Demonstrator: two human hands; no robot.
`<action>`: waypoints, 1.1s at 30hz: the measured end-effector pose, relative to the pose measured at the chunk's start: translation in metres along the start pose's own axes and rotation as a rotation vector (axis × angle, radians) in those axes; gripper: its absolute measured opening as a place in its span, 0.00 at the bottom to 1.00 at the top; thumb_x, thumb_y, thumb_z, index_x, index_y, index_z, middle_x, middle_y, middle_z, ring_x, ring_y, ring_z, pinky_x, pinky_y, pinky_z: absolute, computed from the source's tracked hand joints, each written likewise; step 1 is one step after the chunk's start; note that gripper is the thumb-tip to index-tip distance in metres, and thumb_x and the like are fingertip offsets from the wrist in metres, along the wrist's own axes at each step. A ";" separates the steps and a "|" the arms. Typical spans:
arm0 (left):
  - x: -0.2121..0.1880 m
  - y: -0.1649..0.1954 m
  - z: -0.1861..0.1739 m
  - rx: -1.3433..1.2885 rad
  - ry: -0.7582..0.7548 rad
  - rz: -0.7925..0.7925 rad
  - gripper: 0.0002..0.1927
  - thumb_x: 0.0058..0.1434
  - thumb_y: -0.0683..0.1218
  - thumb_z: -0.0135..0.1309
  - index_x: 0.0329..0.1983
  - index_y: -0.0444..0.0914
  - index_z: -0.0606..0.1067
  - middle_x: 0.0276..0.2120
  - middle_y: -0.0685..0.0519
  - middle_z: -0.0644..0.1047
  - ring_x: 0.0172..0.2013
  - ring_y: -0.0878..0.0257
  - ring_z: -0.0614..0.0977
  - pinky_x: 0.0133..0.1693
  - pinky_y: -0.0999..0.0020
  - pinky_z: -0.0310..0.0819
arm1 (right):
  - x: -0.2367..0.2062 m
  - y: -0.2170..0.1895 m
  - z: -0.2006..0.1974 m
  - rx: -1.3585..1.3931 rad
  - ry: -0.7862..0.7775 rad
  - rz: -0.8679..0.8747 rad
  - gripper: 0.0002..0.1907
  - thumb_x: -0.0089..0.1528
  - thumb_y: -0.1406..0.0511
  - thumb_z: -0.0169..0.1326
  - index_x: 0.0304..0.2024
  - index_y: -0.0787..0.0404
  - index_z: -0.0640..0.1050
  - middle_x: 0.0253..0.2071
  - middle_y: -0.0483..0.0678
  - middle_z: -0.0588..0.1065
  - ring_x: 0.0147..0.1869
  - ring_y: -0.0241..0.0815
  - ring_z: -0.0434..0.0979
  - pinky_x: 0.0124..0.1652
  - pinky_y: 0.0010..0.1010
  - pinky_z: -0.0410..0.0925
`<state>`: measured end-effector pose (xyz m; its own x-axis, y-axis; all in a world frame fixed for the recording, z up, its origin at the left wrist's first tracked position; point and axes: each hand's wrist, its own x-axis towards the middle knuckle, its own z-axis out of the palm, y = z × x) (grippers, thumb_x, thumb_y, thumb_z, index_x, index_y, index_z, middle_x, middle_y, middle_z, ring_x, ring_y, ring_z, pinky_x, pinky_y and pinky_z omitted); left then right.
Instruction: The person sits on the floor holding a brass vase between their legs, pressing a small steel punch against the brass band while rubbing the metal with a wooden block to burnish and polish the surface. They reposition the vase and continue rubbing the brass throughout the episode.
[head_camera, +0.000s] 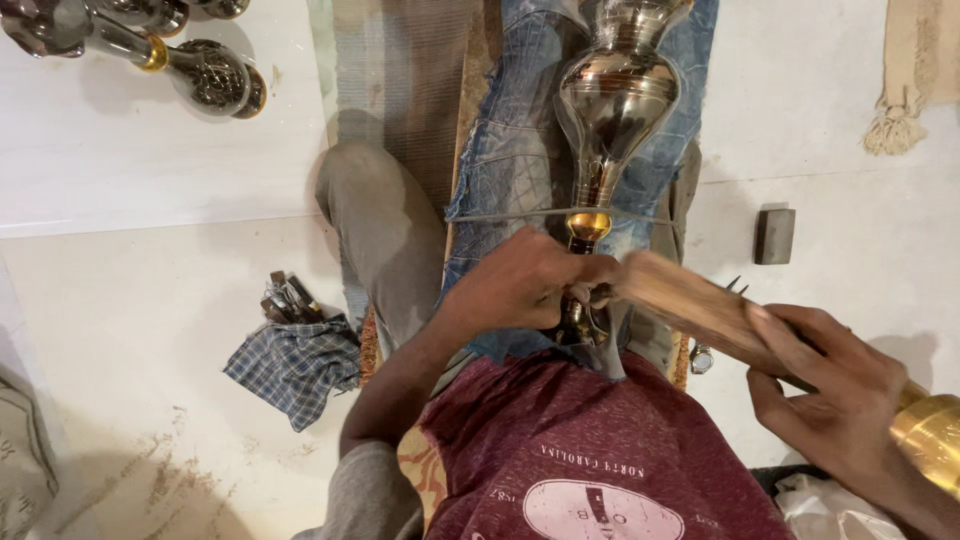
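Observation:
A shiny bulb-shaped metal vessel (615, 95) with a brass ring (588, 225) on its narrow stem lies along my lap on a blue denim cloth (500, 150). My left hand (520, 285) grips the stem just below the brass ring, fingers closed around it. My right hand (820, 390) holds a long wooden block (685, 300), whose far end rests close to my left hand's fingers. A round brass piece (930, 435) shows at my right wrist. A thin metal rod (510, 214) lies crosswise under the stem.
Several polished metal vessels (200, 75) lie at the top left on the white floor. Small tools (288, 300) rest by a checked cloth (295, 365) on the left. A grey block (775, 237) and a wristwatch (702, 358) lie to the right; a fringed mat (900, 110) is at the top right.

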<state>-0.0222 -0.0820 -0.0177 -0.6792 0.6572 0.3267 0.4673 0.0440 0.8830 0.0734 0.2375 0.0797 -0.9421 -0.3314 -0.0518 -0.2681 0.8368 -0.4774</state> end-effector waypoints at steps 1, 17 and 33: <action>0.000 -0.001 -0.002 0.010 -0.034 -0.018 0.25 0.52 0.36 0.60 0.55 0.41 0.77 0.27 0.52 0.82 0.24 0.62 0.82 0.25 0.65 0.71 | -0.005 -0.001 0.001 0.063 0.004 0.001 0.39 0.50 0.76 0.63 0.65 0.59 0.70 0.49 0.57 0.78 0.43 0.44 0.83 0.35 0.28 0.78; -0.021 -0.001 0.012 -0.324 0.398 -0.154 0.26 0.54 0.26 0.45 0.55 0.33 0.76 0.41 0.48 0.84 0.36 0.64 0.88 0.39 0.72 0.85 | 0.041 0.018 0.024 0.587 0.026 0.114 0.39 0.50 0.76 0.61 0.66 0.53 0.74 0.43 0.49 0.82 0.29 0.32 0.77 0.27 0.19 0.70; -0.031 0.009 0.028 -0.445 0.545 -0.179 0.26 0.52 0.28 0.44 0.56 0.30 0.73 0.41 0.43 0.83 0.38 0.62 0.86 0.46 0.69 0.83 | 0.158 -0.062 -0.059 0.147 -0.442 0.160 0.46 0.52 0.80 0.53 0.72 0.46 0.69 0.43 0.49 0.78 0.28 0.36 0.82 0.26 0.29 0.71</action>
<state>0.0190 -0.0815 -0.0290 -0.9635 0.1952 0.1830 0.1264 -0.2705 0.9544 -0.0709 0.1584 0.1528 -0.7852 -0.3833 -0.4864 -0.0657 0.8326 -0.5500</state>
